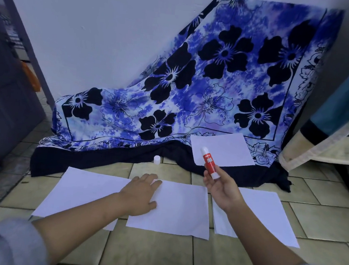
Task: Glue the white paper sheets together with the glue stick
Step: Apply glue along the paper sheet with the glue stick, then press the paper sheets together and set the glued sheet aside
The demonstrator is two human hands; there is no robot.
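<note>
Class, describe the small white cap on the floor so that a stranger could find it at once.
Start at the blue flowered cloth draped against the wall, and follow its dark lower hem to the tiled floor. The cap stands there alone, beyond the left hand: a tiny upright cylinder, unlike the flat sheets.

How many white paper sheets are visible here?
4, perhaps more if stacked: left sheet and middle sheet overlapping under the left hand, right sheet on the tiles, far sheet on the cloth.
</note>
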